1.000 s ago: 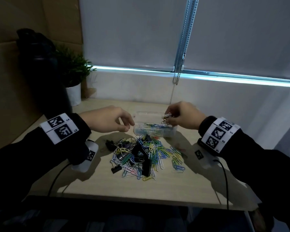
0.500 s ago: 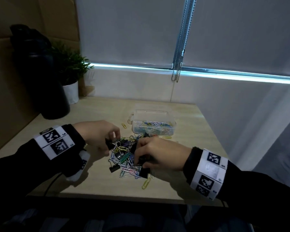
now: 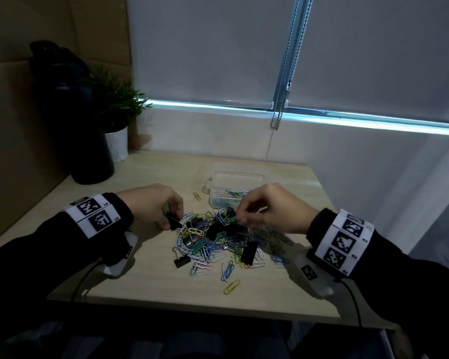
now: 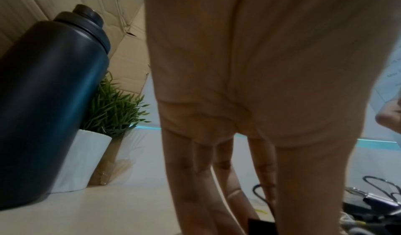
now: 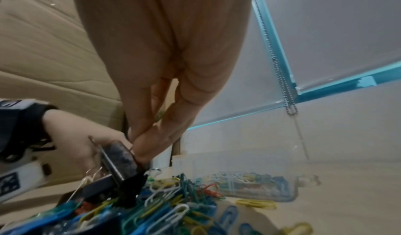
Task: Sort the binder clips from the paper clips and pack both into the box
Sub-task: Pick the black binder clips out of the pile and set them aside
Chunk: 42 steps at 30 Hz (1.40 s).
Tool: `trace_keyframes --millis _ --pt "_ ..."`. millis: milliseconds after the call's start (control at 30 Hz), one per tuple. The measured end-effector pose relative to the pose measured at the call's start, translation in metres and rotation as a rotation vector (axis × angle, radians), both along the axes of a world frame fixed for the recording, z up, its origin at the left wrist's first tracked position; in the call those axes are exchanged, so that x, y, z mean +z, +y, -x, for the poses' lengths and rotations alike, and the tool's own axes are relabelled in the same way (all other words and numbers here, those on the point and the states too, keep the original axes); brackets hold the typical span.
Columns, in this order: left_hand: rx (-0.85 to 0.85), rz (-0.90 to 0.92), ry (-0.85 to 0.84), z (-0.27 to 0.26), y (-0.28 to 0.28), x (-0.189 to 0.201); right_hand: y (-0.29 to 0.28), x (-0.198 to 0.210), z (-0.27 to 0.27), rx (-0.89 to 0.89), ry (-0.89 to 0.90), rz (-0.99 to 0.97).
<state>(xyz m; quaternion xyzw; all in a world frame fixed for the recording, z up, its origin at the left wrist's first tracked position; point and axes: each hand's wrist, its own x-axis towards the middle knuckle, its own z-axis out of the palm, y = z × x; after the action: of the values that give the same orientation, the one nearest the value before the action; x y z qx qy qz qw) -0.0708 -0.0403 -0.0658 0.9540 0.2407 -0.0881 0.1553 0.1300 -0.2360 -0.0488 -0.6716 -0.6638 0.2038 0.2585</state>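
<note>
Both hands are down at the pile (image 3: 218, 237) of mixed clips in the middle of the desk (image 3: 145, 288). The left hand (image 3: 153, 206) sits at the pile's left edge, fingers curled, pinching a black binder clip (image 3: 173, 221) between thumb and fingertips. The left wrist view shows those fingers (image 4: 188, 178) pointing down toward the desk, with wire handles of other binder clips (image 4: 377, 202) just to their right.

The right hand (image 3: 272, 211) hovers over the far right side of the pile, thumb and forefinger pressed together; the right wrist view shows the fingertips (image 5: 147, 146) closed on each other just above a black binder clip (image 5: 121, 161). What they hold is too small to make out; it may be a paper clip.

The box (image 3: 233, 187), clear plastic and open, stands just beyond the pile, between the two hands and a little farther back, touching neither. It already holds coloured paper clips (image 5: 249, 182). No binder clip is visible inside it.

Loose paper clips (image 3: 226, 270) spread toward the near edge, one yellow clip (image 3: 231, 286) lying apart from the rest. Several binder clips (image 3: 249, 252) lie in the pile.

At the back left stand a dark bottle (image 3: 70, 125) and a potted plant (image 3: 114, 110), well apart from the hands.
</note>
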Motion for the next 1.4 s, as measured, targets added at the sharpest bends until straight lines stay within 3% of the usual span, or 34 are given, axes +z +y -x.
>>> trace_keyframes --millis 200,300,433,567,733,900,1067,1200,1300,1400 --pt "0.011 0.002 -0.126 0.005 0.005 0.002 -0.004 0.008 -0.026 -0.192 0.323 -0.034" --pt "0.068 -0.037 -0.173 0.007 0.006 0.004 -0.010 0.009 -0.044 -0.330 0.381 -0.068" --pt "0.082 -0.104 -0.202 0.010 0.013 0.013 -0.019 0.009 -0.069 -0.490 0.124 -0.059" --pt "0.132 -0.209 -0.166 0.012 0.030 0.017 -0.025 0.004 -0.083 -0.523 -0.148 0.033" --pt "0.194 -0.149 -0.110 0.014 0.046 0.006 -0.028 0.000 -0.083 -0.492 -0.331 0.159" --pt "0.250 -0.015 -0.140 0.012 0.051 0.000 -0.027 -0.005 -0.055 -0.422 -0.616 0.078" --pt "0.252 -0.100 -0.063 0.006 0.050 0.002 -0.032 0.002 0.005 0.011 -0.423 0.145" --pt "0.216 -0.318 -0.121 -0.003 0.031 0.002 -0.031 -0.010 0.023 0.066 -0.570 0.214" --pt "0.051 -0.221 -0.225 -0.013 0.004 0.009 -0.026 -0.013 0.024 0.070 -0.570 0.187" --pt "-0.079 -0.028 -0.190 -0.020 -0.023 0.012 -0.024 -0.010 0.020 0.072 -0.507 0.180"
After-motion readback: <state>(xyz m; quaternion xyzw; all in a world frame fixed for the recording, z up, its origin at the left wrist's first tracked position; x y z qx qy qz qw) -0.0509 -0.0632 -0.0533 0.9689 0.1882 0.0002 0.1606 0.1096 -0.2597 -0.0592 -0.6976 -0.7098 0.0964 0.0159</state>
